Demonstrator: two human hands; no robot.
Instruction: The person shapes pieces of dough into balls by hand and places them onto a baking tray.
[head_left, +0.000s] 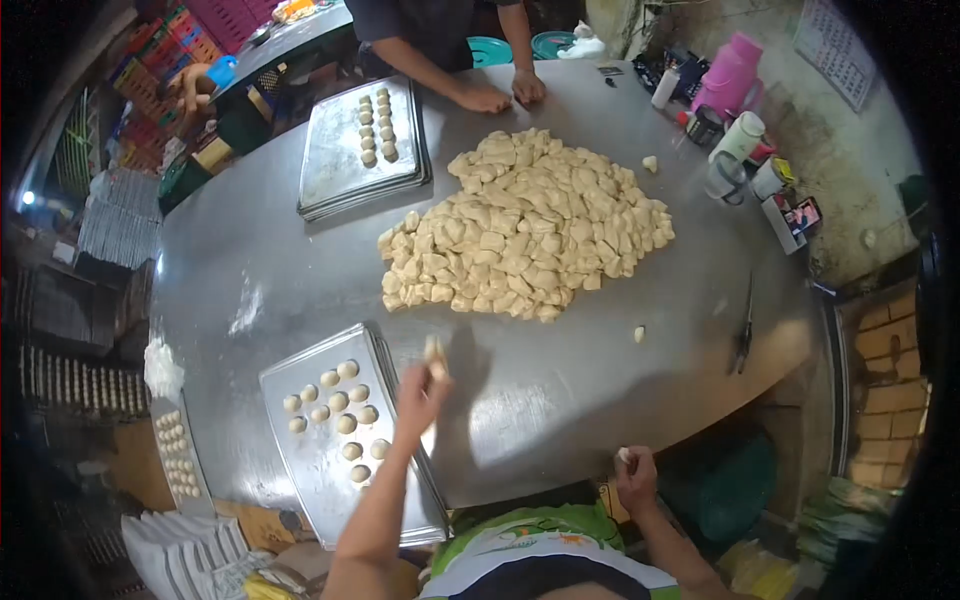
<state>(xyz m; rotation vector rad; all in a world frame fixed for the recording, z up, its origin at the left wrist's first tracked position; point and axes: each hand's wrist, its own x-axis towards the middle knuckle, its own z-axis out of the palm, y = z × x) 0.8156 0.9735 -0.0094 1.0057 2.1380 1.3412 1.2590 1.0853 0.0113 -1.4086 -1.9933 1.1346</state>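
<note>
My left hand [422, 402] is over the table beside the near tray, fingers closed round a piece of dough [435, 354] that is slightly blurred. Low at the table's front edge, my right hand [637, 483] is curled shut, with a small pale bit of dough [624, 455] showing at the fingertips. Beyond both hands lies a big heap of cut dough pieces [530, 225]. The near metal tray [300, 470], left of my left hand, bears several round dough balls [346, 424]. My left forearm covers part of that tray.
Across the table [290, 275], a co-worker's two hands [505, 95] rest near a stacked tray [325, 165] with two rows of dough balls. At right lie a knife-like tool [744, 325], a loose dough piece [639, 334], a pink jug [730, 75] and a phone [802, 216].
</note>
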